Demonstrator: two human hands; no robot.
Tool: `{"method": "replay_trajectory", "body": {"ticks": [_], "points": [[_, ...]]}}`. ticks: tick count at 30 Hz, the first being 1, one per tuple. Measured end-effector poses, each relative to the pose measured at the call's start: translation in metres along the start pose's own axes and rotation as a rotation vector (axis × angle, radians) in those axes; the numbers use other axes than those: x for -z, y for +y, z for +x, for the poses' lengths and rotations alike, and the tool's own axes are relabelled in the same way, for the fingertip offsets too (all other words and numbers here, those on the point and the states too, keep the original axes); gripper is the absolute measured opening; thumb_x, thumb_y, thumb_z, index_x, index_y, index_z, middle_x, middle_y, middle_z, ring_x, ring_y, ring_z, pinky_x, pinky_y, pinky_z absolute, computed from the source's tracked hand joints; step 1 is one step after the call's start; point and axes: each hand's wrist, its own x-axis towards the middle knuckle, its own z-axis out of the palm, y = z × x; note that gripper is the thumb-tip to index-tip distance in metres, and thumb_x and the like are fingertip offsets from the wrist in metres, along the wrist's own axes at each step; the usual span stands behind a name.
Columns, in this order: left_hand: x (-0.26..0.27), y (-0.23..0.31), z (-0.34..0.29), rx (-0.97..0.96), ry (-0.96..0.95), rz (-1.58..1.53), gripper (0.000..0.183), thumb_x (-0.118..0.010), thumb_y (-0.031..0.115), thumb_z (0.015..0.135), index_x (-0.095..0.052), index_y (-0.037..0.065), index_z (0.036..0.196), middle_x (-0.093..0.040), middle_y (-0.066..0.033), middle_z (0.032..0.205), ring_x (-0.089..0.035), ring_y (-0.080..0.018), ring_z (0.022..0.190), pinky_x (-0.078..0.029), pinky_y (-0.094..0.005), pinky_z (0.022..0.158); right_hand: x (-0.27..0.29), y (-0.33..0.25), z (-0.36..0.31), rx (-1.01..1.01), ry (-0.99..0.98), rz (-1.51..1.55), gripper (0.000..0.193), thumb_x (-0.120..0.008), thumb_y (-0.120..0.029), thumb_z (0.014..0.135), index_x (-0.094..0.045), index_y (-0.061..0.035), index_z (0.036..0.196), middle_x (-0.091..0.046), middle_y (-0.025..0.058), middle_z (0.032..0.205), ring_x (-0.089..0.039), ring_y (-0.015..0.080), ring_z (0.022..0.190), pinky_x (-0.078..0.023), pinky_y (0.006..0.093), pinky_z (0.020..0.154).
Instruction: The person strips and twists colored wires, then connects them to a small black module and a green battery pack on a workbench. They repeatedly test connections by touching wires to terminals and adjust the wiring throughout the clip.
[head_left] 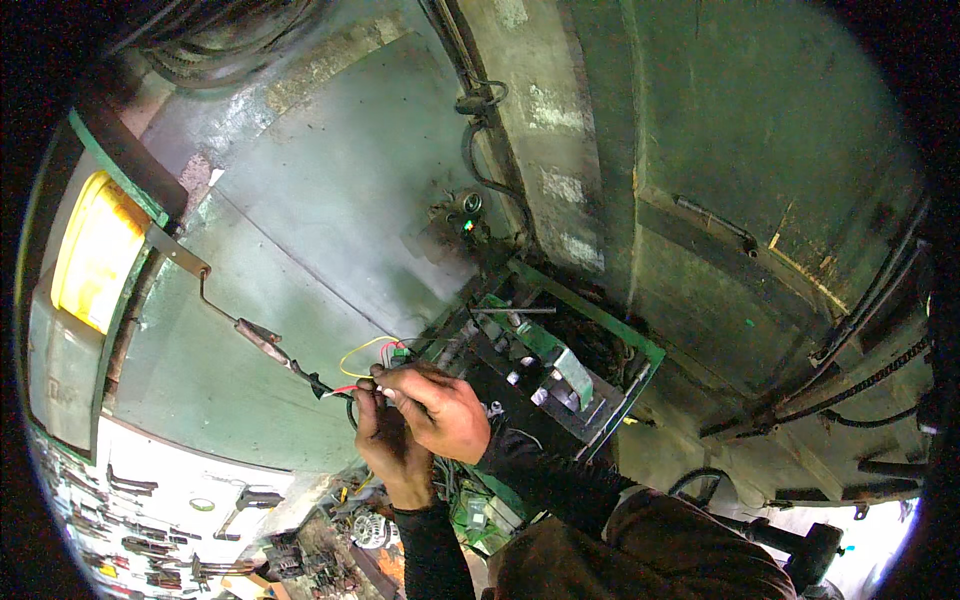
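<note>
My two hands meet in front of a grey-green metal panel, fingertips nearly touching. My left hand (395, 455) is closed, its thumb and finger pinching at the end of a red wire (345, 388). Above and to its right, my right hand (448, 412) is also closed in a pinch at the same spot. A thin yellow wire (350, 354) loops from the right fingertips up to a small green connector (400, 352). Something small and white shows between the fingers; my right fingers partly hide it. Beside the red wire hangs a dark cable end (318, 385).
A bent rod (258, 335) reaches from a bracket at the left toward my hands. Right of them stands a green metal frame (640, 350) with a machine part (565, 380) inside. Lower left are a tool board (210, 500) and a round finned metal part (372, 530).
</note>
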Motion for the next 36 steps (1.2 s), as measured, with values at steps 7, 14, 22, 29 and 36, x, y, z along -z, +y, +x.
{"method": "replay_trajectory", "body": {"ticks": [7, 14, 22, 29, 36], "points": [[-0.006, 0.032, 0.02, -0.119, 0.274, 0.321, 0.035, -0.067, 0.031, 0.097, -0.061, 0.004, 0.119, -0.063, -0.0048, 0.114, -0.058, -0.0202, 0.108, -0.046, -0.0361, 0.097, 0.018, 0.011, 0.001, 0.215, -0.065, -0.254, 0.041, -0.066, 0.005, 0.077, -0.064, -0.0057, 0.117, -0.067, 0.0159, 0.101, -0.065, 0.0373, 0.099, -0.051, 0.0434, 0.091], [-0.021, 0.035, 0.042, -0.306, 0.317, 0.557, 0.032, -0.067, 0.025, 0.097, -0.062, -0.002, 0.114, -0.067, -0.0099, 0.101, -0.067, -0.0213, 0.09, -0.059, -0.0335, 0.074, 0.013, 0.029, 0.011, 0.11, -0.119, -0.283, 0.033, -0.065, 0.003, 0.081, -0.064, -0.0052, 0.112, -0.066, 0.0167, 0.094, -0.066, 0.037, 0.092, -0.051, 0.0426, 0.083], [-0.02, 0.024, 0.051, -0.289, 0.396, 0.649, 0.033, -0.063, 0.025, 0.098, -0.062, -0.001, 0.119, -0.066, -0.0076, 0.103, -0.066, -0.0208, 0.094, -0.055, -0.0355, 0.08, 0.011, 0.038, 0.014, -0.016, -0.089, -0.213, 0.028, -0.061, 0.002, 0.086, -0.06, -0.0075, 0.112, -0.066, 0.0198, 0.093, -0.065, 0.0418, 0.091, -0.051, 0.0472, 0.076], [-0.023, 0.03, 0.055, -0.289, 0.425, 0.612, 0.035, -0.064, 0.025, 0.097, -0.062, -0.005, 0.116, -0.066, -0.011, 0.102, -0.067, -0.022, 0.088, -0.058, -0.0335, 0.072, 0.008, 0.037, 0.017, -0.033, -0.162, -0.309, 0.033, -0.061, 0.002, 0.082, -0.059, -0.0073, 0.113, -0.065, 0.0163, 0.092, -0.062, 0.0396, 0.093, -0.048, 0.0473, 0.081], [-0.019, 0.032, 0.061, -0.236, 0.405, 0.588, 0.034, -0.062, 0.023, 0.097, -0.062, -0.005, 0.117, -0.065, -0.0101, 0.099, -0.066, -0.023, 0.09, -0.059, -0.0343, 0.073, 0.002, 0.04, 0.018, -0.149, -0.156, -0.238, 0.035, -0.06, 0.002, 0.082, -0.057, -0.0084, 0.114, -0.064, 0.0217, 0.084, -0.063, 0.0434, 0.083, -0.05, 0.0518, 0.07]]}}
